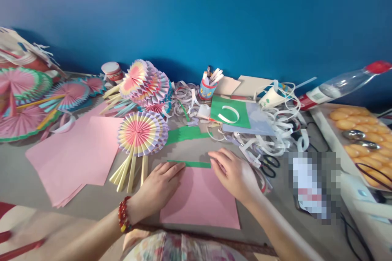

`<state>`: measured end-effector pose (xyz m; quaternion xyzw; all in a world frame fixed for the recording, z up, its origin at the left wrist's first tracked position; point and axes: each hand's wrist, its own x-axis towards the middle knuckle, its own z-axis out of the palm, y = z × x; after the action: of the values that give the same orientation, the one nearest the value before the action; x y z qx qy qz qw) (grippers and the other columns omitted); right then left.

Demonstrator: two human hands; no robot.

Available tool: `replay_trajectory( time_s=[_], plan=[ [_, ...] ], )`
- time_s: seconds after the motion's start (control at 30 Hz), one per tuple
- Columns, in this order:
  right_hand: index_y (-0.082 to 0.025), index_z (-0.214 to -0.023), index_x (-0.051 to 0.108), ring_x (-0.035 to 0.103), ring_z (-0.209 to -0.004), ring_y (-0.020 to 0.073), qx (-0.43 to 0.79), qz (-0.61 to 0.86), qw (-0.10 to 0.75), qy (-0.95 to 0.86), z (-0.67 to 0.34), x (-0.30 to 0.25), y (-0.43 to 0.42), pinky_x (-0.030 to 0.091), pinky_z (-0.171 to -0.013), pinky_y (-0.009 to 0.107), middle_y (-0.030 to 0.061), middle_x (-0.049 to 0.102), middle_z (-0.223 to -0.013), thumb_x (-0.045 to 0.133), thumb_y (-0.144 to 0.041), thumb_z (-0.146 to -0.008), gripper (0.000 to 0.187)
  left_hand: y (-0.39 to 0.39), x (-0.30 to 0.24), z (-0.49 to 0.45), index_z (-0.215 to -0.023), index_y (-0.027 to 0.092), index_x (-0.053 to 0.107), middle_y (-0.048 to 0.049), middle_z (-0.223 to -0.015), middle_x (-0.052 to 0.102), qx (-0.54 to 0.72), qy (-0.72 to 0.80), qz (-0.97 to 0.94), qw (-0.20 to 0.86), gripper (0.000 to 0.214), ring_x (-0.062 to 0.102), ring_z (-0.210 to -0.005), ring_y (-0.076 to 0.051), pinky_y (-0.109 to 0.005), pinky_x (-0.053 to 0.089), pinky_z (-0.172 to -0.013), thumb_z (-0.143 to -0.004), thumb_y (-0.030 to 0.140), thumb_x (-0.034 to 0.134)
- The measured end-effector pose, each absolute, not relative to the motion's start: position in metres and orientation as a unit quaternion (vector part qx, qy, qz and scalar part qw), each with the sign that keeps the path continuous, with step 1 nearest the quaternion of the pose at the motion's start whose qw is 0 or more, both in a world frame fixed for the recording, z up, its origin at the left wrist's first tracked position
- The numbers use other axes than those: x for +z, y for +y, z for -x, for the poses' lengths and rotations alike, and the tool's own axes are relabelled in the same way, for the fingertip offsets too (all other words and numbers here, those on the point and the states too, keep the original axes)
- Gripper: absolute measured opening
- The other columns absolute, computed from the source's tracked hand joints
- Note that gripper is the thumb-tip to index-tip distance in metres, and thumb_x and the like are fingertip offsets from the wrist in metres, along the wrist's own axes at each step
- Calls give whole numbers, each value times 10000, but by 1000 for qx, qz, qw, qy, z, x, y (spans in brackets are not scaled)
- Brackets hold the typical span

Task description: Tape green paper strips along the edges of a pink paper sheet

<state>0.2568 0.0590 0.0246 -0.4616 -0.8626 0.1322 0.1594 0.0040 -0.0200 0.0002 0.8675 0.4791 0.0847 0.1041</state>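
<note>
A pink sheet of paper [199, 208] lies at the table's front edge before me, with a narrow green paper strip [197, 164] along its far edge. My left hand [165, 181] rests flat on the sheet's left side, fingertips touching the strip's left part; a red bead bracelet [123, 214] circles that wrist. At the strip's right end is my right hand [234, 173], fingers stretched out and slightly bent above the sheet's far right corner. I see nothing held in either hand. Left of my left hand lie pleated paper fans [137, 133] with pale yellow handles.
Loose pink sheets [73, 155] lie on the left, near more fans [24, 85]. Green paper [229, 112], white paper curls [281, 130] and a pen cup [207, 88] stand toward the wall. Black-handled scissors [269, 166] and a tilted plastic bottle [343, 83] are on the right.
</note>
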Motion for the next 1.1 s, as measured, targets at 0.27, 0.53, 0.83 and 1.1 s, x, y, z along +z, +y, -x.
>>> replay_trajectory(
  time_s=[0.27, 0.53, 0.83, 1.1],
  plan=[
    [-199, -1123, 599, 666, -891, 186, 75, 480, 28, -873, -217, 25, 126, 423, -634, 247, 92, 660, -1145, 577, -111, -865, 274, -26, 5, -2, -1275, 186, 582, -76, -1358, 572, 99, 489, -855, 146, 327, 544, -1186, -240, -399, 492, -1006, -974, 155, 458],
    [-199, -862, 602, 647, -885, 202, 65, 491, 7, -869, -218, 33, 123, 365, -614, 247, 69, 674, -960, 575, -81, -798, 137, -30, 9, 1, -1253, 215, 592, -48, -1387, 556, 117, 477, -850, 188, 329, 497, -1264, -240, -400, 461, -1075, -945, 140, 505],
    [-269, -889, 651, 649, -715, 159, 186, 493, 11, -850, -257, 78, 125, 352, -572, 228, -27, 713, -817, 564, -247, -855, 96, -17, 22, 10, -1375, 225, 478, -93, -1363, 558, 196, 448, -839, 238, 416, 502, -1263, -244, -421, 444, -1082, -962, 179, 498],
    [-269, -892, 676, 540, -533, 120, 285, 525, 103, -795, -272, 109, 112, 363, -533, 228, -38, 690, -720, 540, -396, -896, 187, 22, 53, -1, -1370, 259, 461, -87, -1381, 526, 342, 484, -751, 291, 416, 582, -1168, -196, -288, 531, -900, -964, 258, 553]
  ],
)
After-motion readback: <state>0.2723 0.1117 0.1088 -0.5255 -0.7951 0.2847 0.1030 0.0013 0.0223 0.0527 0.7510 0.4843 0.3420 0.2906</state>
